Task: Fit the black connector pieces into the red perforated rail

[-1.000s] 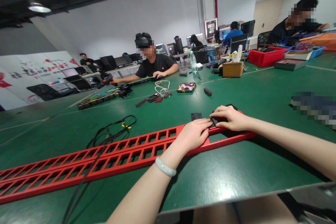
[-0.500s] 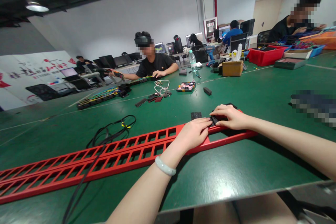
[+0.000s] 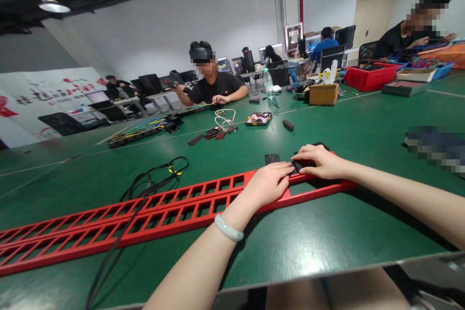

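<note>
A long red metal frame point(image 3: 174, 208) with rows of rectangular slots lies across the green table point(image 3: 327, 232). My left hand point(image 3: 269, 185), with a pale bangle on its wrist, rests palm down on the frame's right part, fingers curled and pressing at a small black part point(image 3: 298, 165). My right hand point(image 3: 321, 161) is closed over the same black part from the right. Most of that part is hidden under my fingers. Another small black piece point(image 3: 271, 158) lies on the table just behind the frame.
A black cable point(image 3: 156, 179) loops over the frame at the left. Small black and red parts point(image 3: 212, 134), a tray point(image 3: 258, 119) and a water bottle point(image 3: 269, 85) lie farther back. A person in black sits across the table; others work at red bins point(image 3: 370, 77) at the right.
My hands stay on the black part at the frame. The person across the table has raised an arm with a tool. The view shifted slightly.
</note>
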The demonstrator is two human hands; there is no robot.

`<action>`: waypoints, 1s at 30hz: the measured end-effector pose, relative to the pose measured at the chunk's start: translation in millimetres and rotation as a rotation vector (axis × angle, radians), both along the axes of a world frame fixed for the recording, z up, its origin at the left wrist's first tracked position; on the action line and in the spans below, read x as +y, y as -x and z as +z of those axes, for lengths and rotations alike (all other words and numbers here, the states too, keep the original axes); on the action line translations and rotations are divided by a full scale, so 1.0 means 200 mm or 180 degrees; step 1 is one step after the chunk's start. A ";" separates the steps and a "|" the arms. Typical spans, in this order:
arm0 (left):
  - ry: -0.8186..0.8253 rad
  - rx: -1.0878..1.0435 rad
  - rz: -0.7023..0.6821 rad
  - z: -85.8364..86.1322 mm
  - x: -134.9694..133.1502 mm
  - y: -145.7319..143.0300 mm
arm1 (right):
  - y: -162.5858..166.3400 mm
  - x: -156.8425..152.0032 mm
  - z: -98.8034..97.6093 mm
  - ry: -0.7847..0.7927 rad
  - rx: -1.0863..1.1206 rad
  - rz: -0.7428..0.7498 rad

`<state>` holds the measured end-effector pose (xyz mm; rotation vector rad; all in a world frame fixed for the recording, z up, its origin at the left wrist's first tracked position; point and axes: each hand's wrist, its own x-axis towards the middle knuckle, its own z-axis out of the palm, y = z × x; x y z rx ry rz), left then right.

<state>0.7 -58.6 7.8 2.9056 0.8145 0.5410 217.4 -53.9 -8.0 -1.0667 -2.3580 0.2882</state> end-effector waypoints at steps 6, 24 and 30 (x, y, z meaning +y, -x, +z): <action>0.0000 -0.0010 0.0004 0.00 0.00 0.00 | 0.00 0.00 0.00 0.0041 -0.0019 0.0053; -0.0049 0.0026 -0.0038 -0.01 0.01 0.01 | 0.00 -0.01 0.00 0.0088 -0.0074 -0.0199; -0.0064 -0.0037 -0.0043 -0.01 0.01 0.01 | 0.00 -0.01 -0.01 0.0079 -0.0077 -0.0145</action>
